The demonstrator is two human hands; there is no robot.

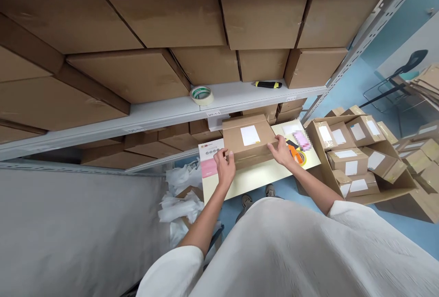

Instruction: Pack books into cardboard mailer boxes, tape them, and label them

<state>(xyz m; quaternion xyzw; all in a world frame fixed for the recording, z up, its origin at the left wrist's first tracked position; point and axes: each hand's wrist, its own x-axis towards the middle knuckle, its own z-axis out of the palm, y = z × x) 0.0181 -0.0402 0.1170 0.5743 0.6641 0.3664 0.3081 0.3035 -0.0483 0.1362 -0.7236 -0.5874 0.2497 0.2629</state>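
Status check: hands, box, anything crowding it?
Left hand and right hand grip labelled cardboard box on small table. Orange tape dispenser close beside right hand.

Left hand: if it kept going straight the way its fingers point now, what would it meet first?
The left hand already rests on the near left corner of the cardboard box. Going on, it would press into that box; beyond lies the shelf edge, though depth is unclear.

Grey metal shelving (219,105) packed with brown cartons stands over a blue floor (346,91), a dark chair (408,71) to its right.
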